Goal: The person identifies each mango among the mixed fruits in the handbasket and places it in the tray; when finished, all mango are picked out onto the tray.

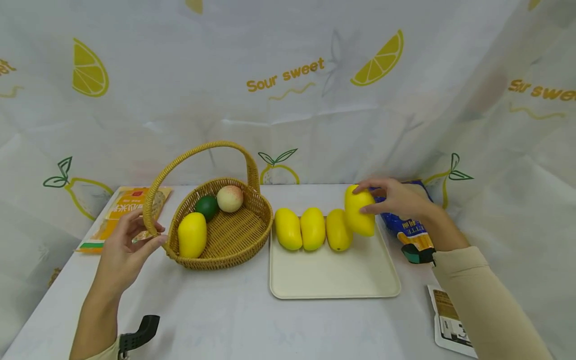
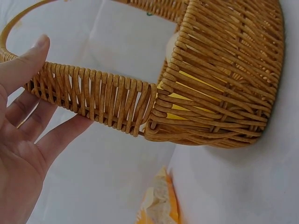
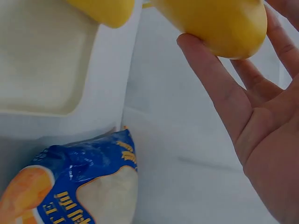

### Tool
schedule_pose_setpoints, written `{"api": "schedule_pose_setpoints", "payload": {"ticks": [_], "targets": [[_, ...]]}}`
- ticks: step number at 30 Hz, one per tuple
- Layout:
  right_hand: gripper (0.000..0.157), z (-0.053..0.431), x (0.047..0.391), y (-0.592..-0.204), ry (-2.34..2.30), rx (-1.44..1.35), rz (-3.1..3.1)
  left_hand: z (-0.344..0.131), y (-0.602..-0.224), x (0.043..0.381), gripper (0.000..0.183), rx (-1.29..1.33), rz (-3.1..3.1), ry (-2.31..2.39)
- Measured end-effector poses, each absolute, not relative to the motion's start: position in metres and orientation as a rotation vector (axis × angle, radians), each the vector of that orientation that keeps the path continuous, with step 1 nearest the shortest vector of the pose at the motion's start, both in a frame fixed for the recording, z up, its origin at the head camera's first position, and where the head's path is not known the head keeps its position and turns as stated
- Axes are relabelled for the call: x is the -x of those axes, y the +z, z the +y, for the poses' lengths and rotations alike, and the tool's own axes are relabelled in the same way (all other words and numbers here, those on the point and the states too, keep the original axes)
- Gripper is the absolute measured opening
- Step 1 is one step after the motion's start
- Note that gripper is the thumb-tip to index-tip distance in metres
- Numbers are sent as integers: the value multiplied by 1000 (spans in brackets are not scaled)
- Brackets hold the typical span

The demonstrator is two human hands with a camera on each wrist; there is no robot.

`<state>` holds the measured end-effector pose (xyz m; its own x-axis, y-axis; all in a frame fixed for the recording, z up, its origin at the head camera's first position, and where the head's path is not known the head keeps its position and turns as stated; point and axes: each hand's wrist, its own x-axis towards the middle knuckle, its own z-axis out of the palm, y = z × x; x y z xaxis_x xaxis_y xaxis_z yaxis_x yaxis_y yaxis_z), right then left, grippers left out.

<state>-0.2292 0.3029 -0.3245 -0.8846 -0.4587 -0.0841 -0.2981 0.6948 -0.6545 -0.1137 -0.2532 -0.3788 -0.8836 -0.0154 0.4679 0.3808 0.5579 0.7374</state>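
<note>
My left hand (image 1: 128, 247) holds the handle (image 2: 88, 95) of a wicker basket (image 1: 238, 245) near its base, thumb on one side and fingers on the other. Inside the basket lie a yellow mango (image 1: 192, 235), a dark green fruit (image 1: 207, 207) and a pale peach (image 1: 230, 198). My right hand (image 1: 398, 200) grips another yellow mango (image 1: 360, 210) between thumb and fingers, over the right part of a cream tray (image 1: 333, 280). In the right wrist view that mango (image 3: 224, 23) shows only its lower end. Along the tray's back, three mangoes (image 1: 312, 229) lie side by side.
A blue pasta bag (image 1: 407, 225) lies right of the tray, partly behind my right hand. Nearer the front right is a white packet (image 1: 450, 325), partly covered by my sleeve. An orange food bag (image 1: 119, 210) lies left of the basket. A lemon-print cloth (image 1: 288, 115) hangs behind.
</note>
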Motion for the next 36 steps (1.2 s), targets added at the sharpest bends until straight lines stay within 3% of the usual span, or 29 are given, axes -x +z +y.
{"api": "schedule_pose_setpoints", "payload": {"ticks": [12, 20, 36], "targets": [[52, 322, 226, -369, -955, 413, 2564, -255, -380, 113, 67, 276, -2375, -1267], [49, 320, 229, -389, -980, 333, 2527, -254, -380, 114, 67, 271, -2376, -1280], [51, 316, 227, -390, -954, 291, 2517, -253, -380, 114, 66, 280, -2373, -1271]]}}
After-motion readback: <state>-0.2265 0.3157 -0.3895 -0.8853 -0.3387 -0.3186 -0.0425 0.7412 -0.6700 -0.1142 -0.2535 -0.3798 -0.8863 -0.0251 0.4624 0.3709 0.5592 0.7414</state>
